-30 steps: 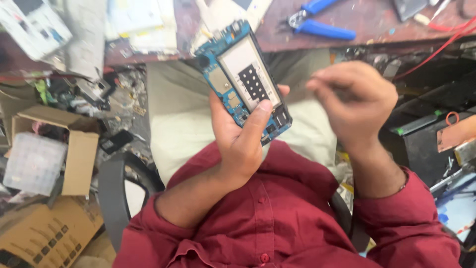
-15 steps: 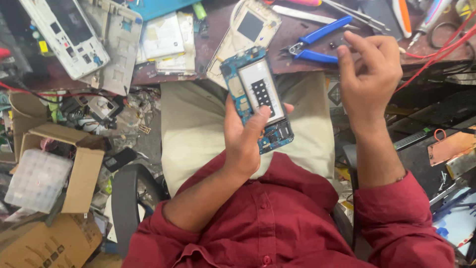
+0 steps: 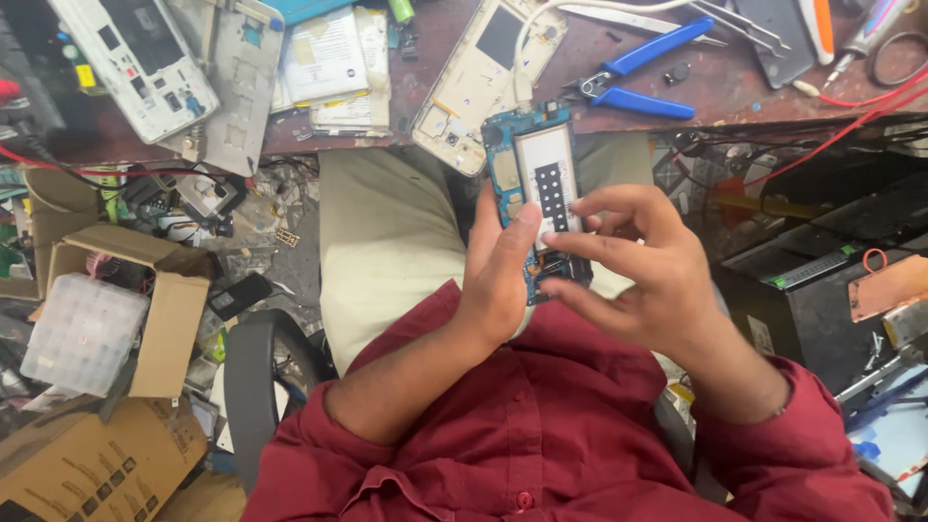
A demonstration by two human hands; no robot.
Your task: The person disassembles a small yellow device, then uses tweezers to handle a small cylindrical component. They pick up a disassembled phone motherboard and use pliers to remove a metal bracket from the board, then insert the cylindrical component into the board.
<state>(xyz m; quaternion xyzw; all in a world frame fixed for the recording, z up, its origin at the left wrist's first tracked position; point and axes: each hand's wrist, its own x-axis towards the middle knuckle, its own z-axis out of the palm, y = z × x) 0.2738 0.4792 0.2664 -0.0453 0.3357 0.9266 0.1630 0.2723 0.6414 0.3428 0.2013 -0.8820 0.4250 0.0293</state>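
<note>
One opened phone board [image 3: 541,184], upright, gripped in left hand [image 3: 498,275]; right hand [image 3: 643,275] half-open, fingertips [image 3: 553,238] touching board; one blue pliers [image 3: 638,82] far on tabletop [image 3: 735,87]

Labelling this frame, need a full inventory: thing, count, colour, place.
phone board: 1, blue with white panel, held over the lap
pliers: 1, blue handles, bench top right
phone frame: 1, cream, bench centre
white device: 1, white, bench left
tweezers: 1, metal, bench top right
cardboard boxes: 2, brown, floor left
plastic organiser: 1, clear, in a box
red wires: several, right
left hand: grips board
right hand: fingertips on board
</note>
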